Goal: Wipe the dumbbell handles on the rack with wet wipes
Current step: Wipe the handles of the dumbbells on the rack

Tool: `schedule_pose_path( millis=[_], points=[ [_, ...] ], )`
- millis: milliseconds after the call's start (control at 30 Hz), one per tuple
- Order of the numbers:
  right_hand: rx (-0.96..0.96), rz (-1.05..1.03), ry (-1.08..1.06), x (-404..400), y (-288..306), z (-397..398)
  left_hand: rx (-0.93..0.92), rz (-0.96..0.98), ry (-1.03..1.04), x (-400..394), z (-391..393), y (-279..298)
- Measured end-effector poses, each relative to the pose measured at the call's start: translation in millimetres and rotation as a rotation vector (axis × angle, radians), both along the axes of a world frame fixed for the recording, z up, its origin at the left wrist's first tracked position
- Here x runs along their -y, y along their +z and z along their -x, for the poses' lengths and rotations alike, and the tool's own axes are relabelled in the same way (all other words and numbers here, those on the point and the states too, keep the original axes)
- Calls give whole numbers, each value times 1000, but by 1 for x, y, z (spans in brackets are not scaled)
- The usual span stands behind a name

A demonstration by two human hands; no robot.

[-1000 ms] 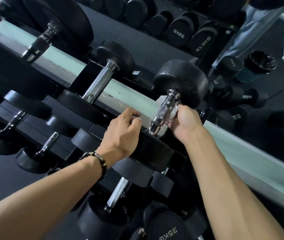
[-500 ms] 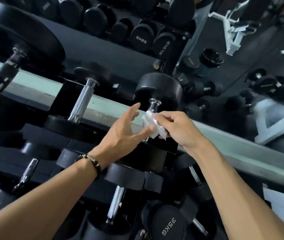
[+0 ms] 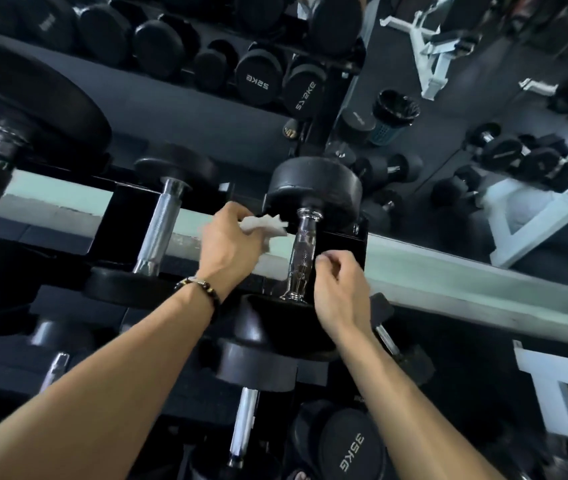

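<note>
A black dumbbell with a knurled chrome handle (image 3: pixel 301 258) lies across the pale rail (image 3: pixel 449 275) of the rack, in the middle of the view. My left hand (image 3: pixel 229 244) grips a crumpled white wet wipe (image 3: pixel 263 225) just left of that handle, near its far head (image 3: pixel 313 188). My right hand (image 3: pixel 339 289) hangs beside the handle's near end on the right, fingers loosely curled, holding nothing. A second chrome handle (image 3: pixel 159 226) lies on the rack to the left.
More black dumbbells fill the lower tiers, one marked 35KG (image 3: pixel 352 452). Another rack of dumbbells (image 3: pixel 258 77) stands behind. A bin with a black liner (image 3: pixel 391 116) and loose dumbbells sit on the dark floor to the right, by white bench frames (image 3: pixel 428 46).
The wipe has passed from my right hand to my left hand. My right hand has let go and dropped to the handle's near end. The view has shifted right.
</note>
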State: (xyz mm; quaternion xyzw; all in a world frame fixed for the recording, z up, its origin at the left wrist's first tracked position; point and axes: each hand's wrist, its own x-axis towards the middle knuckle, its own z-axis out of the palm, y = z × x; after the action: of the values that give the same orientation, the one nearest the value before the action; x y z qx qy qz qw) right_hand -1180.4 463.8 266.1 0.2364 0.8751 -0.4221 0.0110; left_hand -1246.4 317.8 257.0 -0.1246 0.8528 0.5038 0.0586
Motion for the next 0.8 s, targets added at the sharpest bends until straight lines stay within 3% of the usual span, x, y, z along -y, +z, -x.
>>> schedule_pose_path(
  millis=[133,300,500,667,800],
  points=[
    [-53,-20,-50,-1,-6,1,77,-172,-245,-37,9,4],
    [-100,15,-96,0,-7,-3,163,-312,-464,-14,-13,-5],
    [-143,46,-93,-2,-9,-7,-38,-20,-213,-48,9,2],
    [-165,74,-63,-5,-11,-6,-176,205,-503,-20,-13,5],
    [-204,111,-50,-5,-15,-7,-335,295,-550,-31,-8,11]
  ],
)
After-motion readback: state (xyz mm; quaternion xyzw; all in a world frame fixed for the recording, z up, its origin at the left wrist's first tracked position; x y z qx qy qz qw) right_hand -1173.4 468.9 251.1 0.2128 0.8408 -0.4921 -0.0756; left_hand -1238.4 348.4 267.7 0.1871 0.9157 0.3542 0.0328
